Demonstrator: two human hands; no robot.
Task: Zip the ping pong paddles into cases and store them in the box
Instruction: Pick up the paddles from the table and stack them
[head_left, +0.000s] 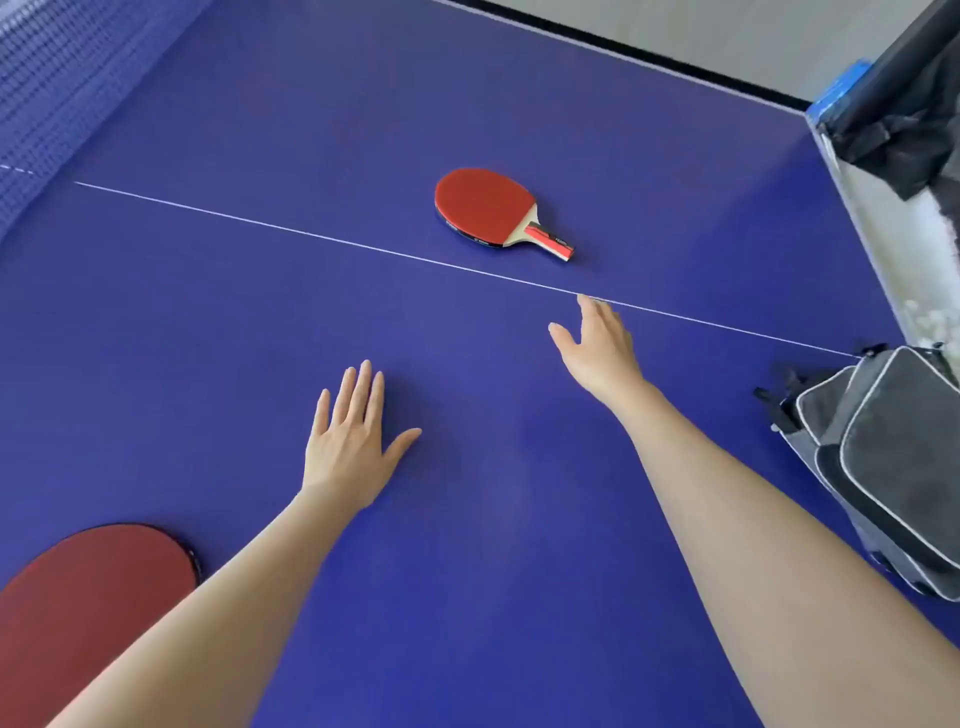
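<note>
A red ping pong paddle (488, 208) with a red and black handle lies flat on the blue table, just beyond the white centre line. My right hand (597, 345) is stretched out with straight fingers, a short way below and right of the paddle's handle, holding nothing. Flat on the table, fingers spread, lies my left hand (350, 441), nearer to me. A dark red paddle case (88, 592) lies at the near left, partly behind my left forearm. A grey and black bag (893, 462) sits at the right table edge.
The blue table (260, 312) fills most of the view, with its net (47, 83) at the far left. A white box (893, 208) with black fabric draped over it stands off the table's right side.
</note>
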